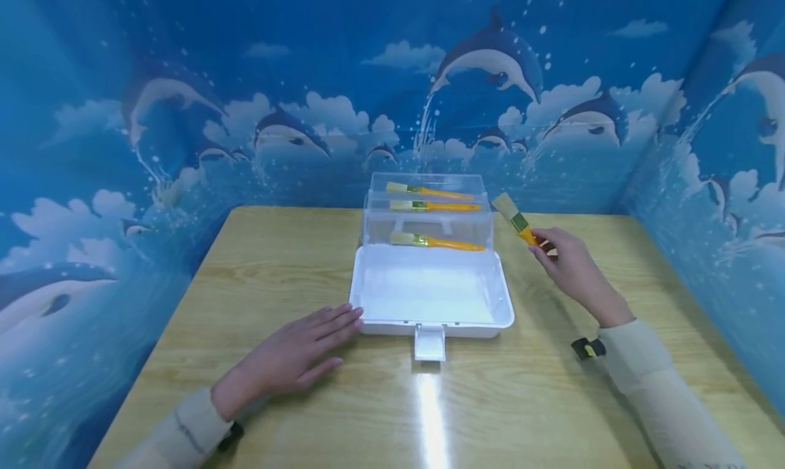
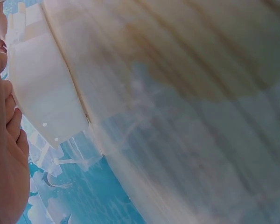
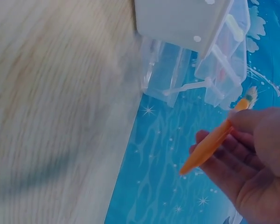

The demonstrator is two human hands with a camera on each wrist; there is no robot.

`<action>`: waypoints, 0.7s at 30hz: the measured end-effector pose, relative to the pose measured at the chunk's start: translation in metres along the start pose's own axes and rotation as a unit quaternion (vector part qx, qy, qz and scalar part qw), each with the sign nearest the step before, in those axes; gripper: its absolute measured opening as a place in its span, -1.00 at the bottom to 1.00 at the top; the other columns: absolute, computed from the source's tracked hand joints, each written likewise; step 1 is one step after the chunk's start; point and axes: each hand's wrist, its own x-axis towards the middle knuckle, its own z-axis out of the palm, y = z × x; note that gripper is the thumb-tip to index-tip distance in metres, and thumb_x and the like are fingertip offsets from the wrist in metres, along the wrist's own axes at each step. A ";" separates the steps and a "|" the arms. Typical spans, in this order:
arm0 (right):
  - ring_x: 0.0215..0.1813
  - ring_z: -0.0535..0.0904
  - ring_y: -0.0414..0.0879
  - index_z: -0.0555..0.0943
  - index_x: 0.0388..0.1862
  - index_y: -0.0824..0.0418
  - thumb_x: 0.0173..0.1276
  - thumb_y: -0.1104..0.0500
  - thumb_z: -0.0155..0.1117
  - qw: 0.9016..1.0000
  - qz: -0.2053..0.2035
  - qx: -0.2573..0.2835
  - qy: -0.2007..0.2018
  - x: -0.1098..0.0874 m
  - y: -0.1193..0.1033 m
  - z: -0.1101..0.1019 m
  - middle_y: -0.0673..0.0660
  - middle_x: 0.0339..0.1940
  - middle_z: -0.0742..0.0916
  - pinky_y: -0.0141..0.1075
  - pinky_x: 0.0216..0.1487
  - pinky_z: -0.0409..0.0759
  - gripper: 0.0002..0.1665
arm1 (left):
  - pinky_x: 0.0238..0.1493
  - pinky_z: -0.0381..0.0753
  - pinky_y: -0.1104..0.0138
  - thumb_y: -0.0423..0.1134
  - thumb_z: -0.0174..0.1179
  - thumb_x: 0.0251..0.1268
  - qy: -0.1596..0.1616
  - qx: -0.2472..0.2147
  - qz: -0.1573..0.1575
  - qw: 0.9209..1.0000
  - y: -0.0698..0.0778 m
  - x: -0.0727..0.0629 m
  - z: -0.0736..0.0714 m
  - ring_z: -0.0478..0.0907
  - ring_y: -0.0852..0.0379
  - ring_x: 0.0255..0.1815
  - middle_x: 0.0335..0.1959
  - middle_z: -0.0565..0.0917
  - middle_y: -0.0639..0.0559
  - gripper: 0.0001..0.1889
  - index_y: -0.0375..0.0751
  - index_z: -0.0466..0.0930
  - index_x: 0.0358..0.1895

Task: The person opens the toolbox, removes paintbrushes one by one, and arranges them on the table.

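Observation:
In the head view a white plastic box [image 1: 429,285] stands unfolded on the table, its front latch [image 1: 429,343] hanging down. Behind its base rise clear tiers [image 1: 380,227], with three orange-handled paintbrushes lying in them: a top one [image 1: 429,191], a middle one [image 1: 432,206] and a lower one [image 1: 438,242]. My left hand [image 1: 300,350] has its fingers extended, fingertips at the box's front left corner. Right of the tiers, my right hand [image 1: 567,261] pinches a fourth paintbrush [image 1: 515,217] by its orange handle, bristles pointing up and left. The handle [image 3: 210,144] runs across the fingers in the right wrist view.
The wooden table [image 1: 276,251] extends around the box on both sides and in front. A blue curtain [image 1: 343,60] printed with dolphins and clouds hangs behind and along the sides. A dark strap piece [image 1: 589,348] hangs by the right sleeve [image 1: 644,360].

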 end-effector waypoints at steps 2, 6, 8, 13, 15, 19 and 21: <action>-0.01 0.65 0.29 0.51 0.27 0.52 0.52 0.34 0.20 1.000 0.007 -0.010 -0.003 0.001 0.002 0.001 0.49 0.04 0.65 0.12 -0.11 0.78 -0.58 | 0.68 -0.26 0.33 0.06 -0.09 0.63 0.000 0.001 -0.001 1.000 0.000 0.000 0.001 0.08 0.01 0.65 0.67 0.08 0.03 -0.37 -0.09 0.11 0.62; -0.04 0.65 0.30 0.49 0.26 0.58 0.52 0.33 0.18 0.999 0.028 -0.030 -0.015 0.003 0.007 0.002 0.54 0.03 0.64 0.15 -0.08 0.75 -0.57 | 0.68 -0.15 0.28 0.05 -0.07 0.62 0.002 0.002 0.000 1.000 0.000 0.001 0.001 0.10 0.01 0.64 0.66 0.09 0.02 -0.36 -0.10 0.12 0.62; -0.06 0.66 0.30 0.48 0.25 0.60 0.52 0.33 0.17 0.998 0.038 -0.037 -0.021 0.004 0.010 0.002 0.56 0.02 0.64 0.15 -0.07 0.74 -0.56 | 0.68 -0.11 0.26 0.05 -0.06 0.62 0.000 0.001 -0.001 1.000 -0.001 0.001 0.000 0.09 0.00 0.64 0.66 0.09 0.02 -0.36 -0.09 0.11 0.62; -0.06 0.67 0.31 0.48 0.24 0.63 0.53 0.31 0.16 0.996 0.067 -0.040 -0.050 0.007 0.018 0.004 0.56 -0.01 0.65 0.14 -0.06 0.73 -0.56 | 0.67 -0.22 0.32 0.06 -0.07 0.63 -0.018 -0.008 -0.012 1.000 -0.001 0.002 -0.002 0.06 0.03 0.65 0.67 0.05 0.05 -0.35 -0.05 0.07 0.63; -0.05 0.67 0.31 0.48 0.24 0.63 0.54 0.30 0.15 0.994 0.080 -0.040 -0.065 0.009 0.021 0.005 0.56 -0.01 0.66 0.14 -0.04 0.73 -0.55 | 0.67 -0.26 0.34 0.05 -0.07 0.63 -0.020 -0.010 -0.014 1.000 0.000 0.002 -0.003 0.06 0.03 0.65 0.68 0.05 0.06 -0.35 -0.05 0.07 0.63; -0.04 0.66 0.30 0.48 0.21 0.65 0.54 0.28 0.13 0.989 0.100 -0.036 -0.099 0.011 0.024 0.007 0.56 -0.01 0.68 0.11 -0.04 0.73 -0.55 | 0.68 -0.14 0.27 0.05 -0.06 0.62 -0.023 -0.012 -0.015 1.000 0.000 0.003 -0.003 0.06 0.02 0.65 0.68 0.05 0.05 -0.35 -0.05 0.08 0.63; -0.06 0.66 0.31 0.50 0.19 0.66 0.53 0.29 0.12 0.988 0.103 -0.035 -0.113 0.012 0.025 0.007 0.56 -0.03 0.69 0.12 -0.04 0.72 -0.55 | 0.69 -0.16 0.29 0.05 -0.06 0.62 -0.024 -0.012 -0.015 1.000 0.000 0.003 -0.003 0.06 0.02 0.65 0.68 0.05 0.06 -0.35 -0.06 0.08 0.63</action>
